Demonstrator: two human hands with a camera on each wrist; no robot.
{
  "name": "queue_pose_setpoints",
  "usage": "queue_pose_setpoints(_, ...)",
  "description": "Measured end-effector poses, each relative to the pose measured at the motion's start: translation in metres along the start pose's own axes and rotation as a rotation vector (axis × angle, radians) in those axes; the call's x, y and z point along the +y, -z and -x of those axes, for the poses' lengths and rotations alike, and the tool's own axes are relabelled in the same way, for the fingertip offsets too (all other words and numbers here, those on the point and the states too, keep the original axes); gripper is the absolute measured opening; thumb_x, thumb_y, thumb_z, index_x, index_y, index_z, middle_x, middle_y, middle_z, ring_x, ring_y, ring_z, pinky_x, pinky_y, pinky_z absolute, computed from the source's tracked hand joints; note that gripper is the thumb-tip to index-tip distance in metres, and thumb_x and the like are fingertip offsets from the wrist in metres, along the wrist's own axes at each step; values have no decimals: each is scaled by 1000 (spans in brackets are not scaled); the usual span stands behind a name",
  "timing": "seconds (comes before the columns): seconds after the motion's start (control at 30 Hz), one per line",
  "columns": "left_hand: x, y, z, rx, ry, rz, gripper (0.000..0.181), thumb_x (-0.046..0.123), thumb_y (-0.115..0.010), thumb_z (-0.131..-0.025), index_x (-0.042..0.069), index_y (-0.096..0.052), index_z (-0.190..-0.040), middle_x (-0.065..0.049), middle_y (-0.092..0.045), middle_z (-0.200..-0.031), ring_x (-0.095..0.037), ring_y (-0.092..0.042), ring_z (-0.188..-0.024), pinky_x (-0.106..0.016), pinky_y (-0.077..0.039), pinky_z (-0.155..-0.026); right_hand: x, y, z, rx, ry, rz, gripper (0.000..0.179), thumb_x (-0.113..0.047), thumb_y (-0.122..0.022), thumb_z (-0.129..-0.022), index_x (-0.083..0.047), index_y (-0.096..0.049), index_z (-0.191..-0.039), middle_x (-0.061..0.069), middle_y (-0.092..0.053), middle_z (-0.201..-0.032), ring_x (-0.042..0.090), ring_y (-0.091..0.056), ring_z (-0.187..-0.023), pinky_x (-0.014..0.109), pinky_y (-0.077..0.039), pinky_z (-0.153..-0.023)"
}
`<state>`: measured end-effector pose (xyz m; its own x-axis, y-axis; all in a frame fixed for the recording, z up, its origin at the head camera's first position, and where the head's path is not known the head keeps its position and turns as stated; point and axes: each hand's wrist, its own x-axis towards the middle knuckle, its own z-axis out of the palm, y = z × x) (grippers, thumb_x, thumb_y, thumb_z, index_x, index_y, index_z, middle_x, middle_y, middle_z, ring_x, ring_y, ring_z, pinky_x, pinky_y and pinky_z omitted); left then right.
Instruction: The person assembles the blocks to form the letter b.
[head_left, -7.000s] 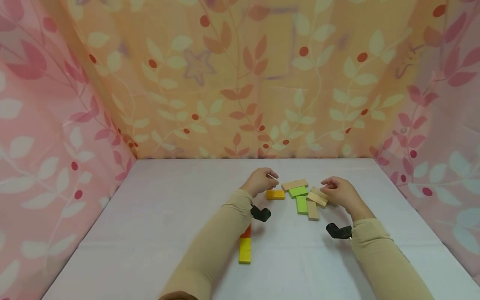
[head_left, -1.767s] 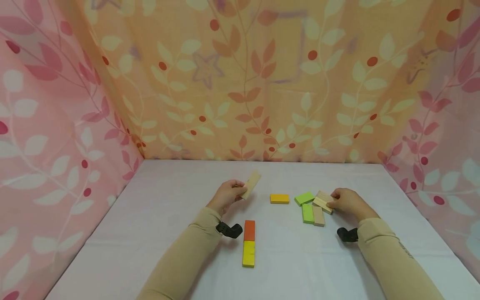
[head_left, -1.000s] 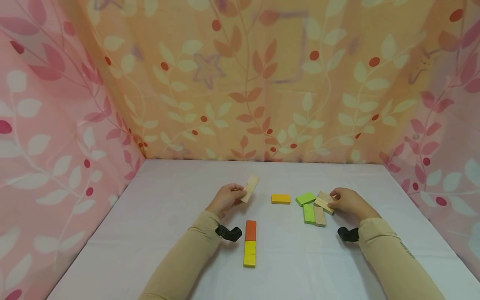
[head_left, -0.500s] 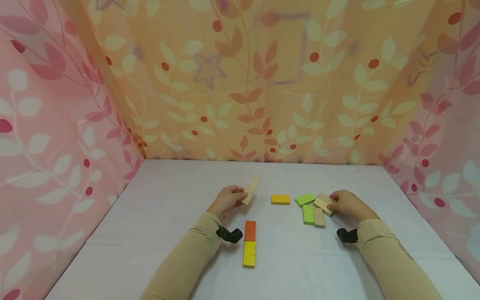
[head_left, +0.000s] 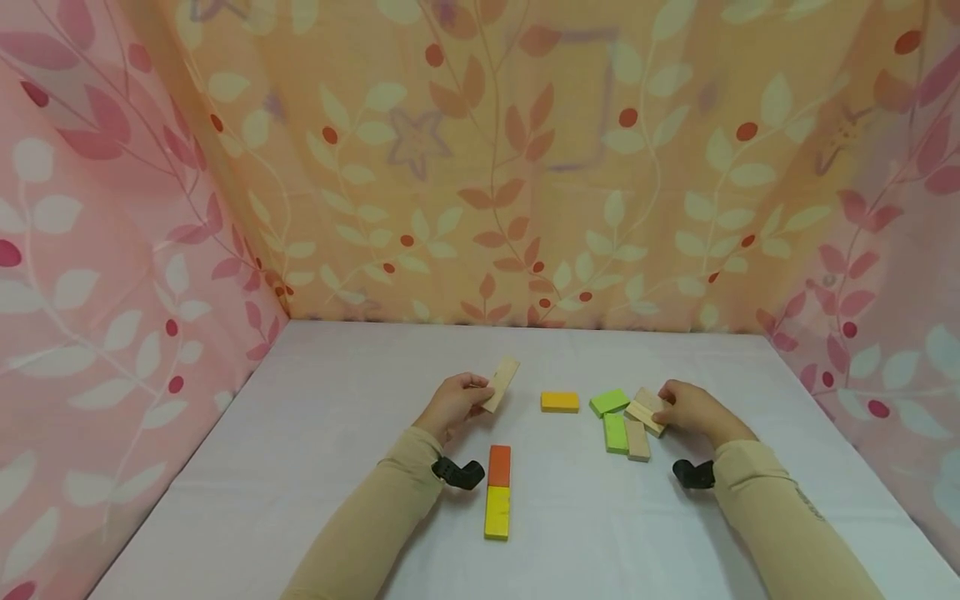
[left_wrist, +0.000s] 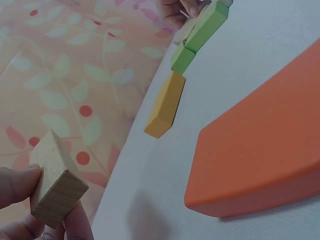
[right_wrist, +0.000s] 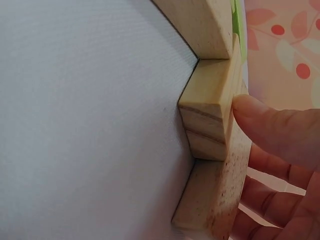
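Observation:
My left hand (head_left: 454, 403) pinches a plain wooden block (head_left: 500, 385) between thumb and fingers, raised and tilted above the table. The left wrist view shows the end of this held block (left_wrist: 57, 182) up close. At the right, my right hand (head_left: 693, 408) rests by a loose cluster of blocks. Its thumb (right_wrist: 260, 117) touches a plain block (right_wrist: 210, 107), while the other fingers lie behind a neighbouring plain block (right_wrist: 210, 200). Two green blocks (head_left: 616, 434) and another plain block (head_left: 637, 441) lie in the same cluster.
An orange-yellow block (head_left: 559, 402) lies alone between the hands. Nearer the front, a red-orange block (head_left: 498, 466) and a yellow block (head_left: 497, 513) lie end to end in a line. Patterned cloth walls (head_left: 480, 167) stand behind and beside the white table (head_left: 360, 367).
Since 7.0 s ago, my left hand has taken the plain block from the cluster's back and moved left with it. Lately the block has sunk slightly; my right hand came to the cluster and stays there.

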<state>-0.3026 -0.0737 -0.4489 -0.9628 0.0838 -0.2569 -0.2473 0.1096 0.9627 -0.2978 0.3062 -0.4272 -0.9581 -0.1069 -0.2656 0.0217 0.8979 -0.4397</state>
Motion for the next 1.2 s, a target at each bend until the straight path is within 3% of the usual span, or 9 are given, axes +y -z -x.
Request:
queue_pose_setpoints(0.37,-1,2,-1,4,1,11,20,15,-67,-83,6,-61,-100,-10,-60,-101,-20,-60,-84,-34,-51,-75,-1,-4,-5,25,48,50,49,-16,-67,-80,9,-49,-117,24,-53,-101,32,-50,-88,46,-42,-76)
queue_pose_setpoints(0.63,-2,3,1,-21,-1,16,28,17,-63,-86,9,-61,-113,-9,-61,-103,-18,-60,-83,-34,-50,-77,-12,-4,-2,20,76,101,34,-6,-62,-81,10,-56,-110,20,-55,-95,28,-51,-84,44,-43,-75)
queue_pose_setpoints(0.87,-5,5,0,-37,16,29,24,14,-65,-84,8,-59,-106,-9,-60,-100,-19,-59,-79,-32,-50,-72,-17,-6,4,44,53,128,22,-2,-48,-88,6,-59,-106,18,-58,-92,27,-51,-81,42,-43,-72)
queue_pose_setpoints(1.03,-7,6,0,-35,27,-10,21,16,-65,-83,8,-58,-102,-8,-60,-96,-19,-58,-76,-30,-50,-68,-13,-7,3,92,75,138,16,-3,-50,-89,4,-59,-99,14,-59,-87,25,-51,-77,40,-43,-70)
queue_pose_setpoints(1.2,-10,6,-1,-52,18,7,21,13,-66,-82,6,-57,-100,-8,-59,-95,-19,-58,-79,-29,-50,-68,-11,-5,0,166,107,106,11,-3,-51,-88,2,-58,-95,14,-59,-86,26,-52,-78,43,-44,-72)
